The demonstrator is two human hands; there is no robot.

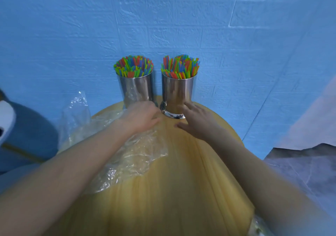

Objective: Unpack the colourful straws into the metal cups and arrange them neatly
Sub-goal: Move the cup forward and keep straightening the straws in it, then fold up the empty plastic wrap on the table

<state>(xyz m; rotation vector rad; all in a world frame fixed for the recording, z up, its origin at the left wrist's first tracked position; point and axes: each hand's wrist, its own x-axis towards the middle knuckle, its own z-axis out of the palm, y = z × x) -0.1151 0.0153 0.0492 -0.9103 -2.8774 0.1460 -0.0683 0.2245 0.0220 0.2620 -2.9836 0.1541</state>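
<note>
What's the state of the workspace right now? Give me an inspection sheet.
Surface: round yellowish wooden table.
Job's things: left cup and right cup stand upright side by side at the far edge, both full of colourful straws.
Clutter: crumpled clear plastic wrap on the table's left side, under the left arm.
Grippers: left hand at the left cup's base, over the wrap, grip unclear; right hand open, fingers spread, touching the right cup's lower wall.
Cables: nothing seen.
Surroundings: blue brick-pattern wall just behind the cups.

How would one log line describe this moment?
straws: in both cups; left hand: at left cup; right hand: open, at right cup; wrapper: on table
</note>
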